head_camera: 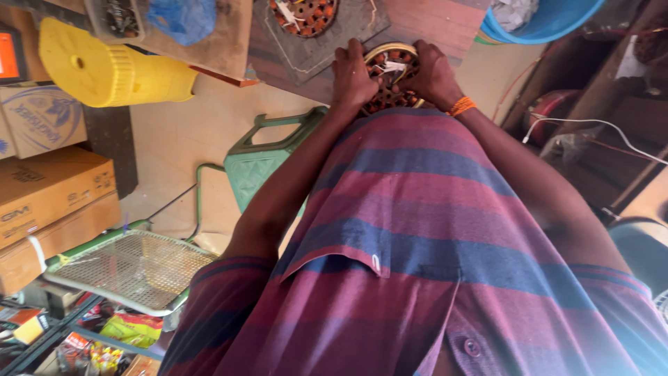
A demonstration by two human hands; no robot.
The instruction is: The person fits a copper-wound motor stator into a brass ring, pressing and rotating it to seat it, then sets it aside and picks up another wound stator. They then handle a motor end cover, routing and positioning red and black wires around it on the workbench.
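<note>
At the near edge of the wooden bench (424, 24), a round copper-wound stator (390, 73) is clasped by left hand (353, 75) and right hand (434, 73), each grip pressed around its rim, apparently for steadiness.

Brown cardboard boxes (52, 191) stacked far left; colourful packets (129, 329) bottom left; orange screen (10, 56) top left.

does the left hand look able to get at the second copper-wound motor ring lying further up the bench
Probably yes. The left hand grips the round wound stator together with the right hand, and the other stator lies just beyond on a grey mat with nothing between; it would have to let go first.
</note>
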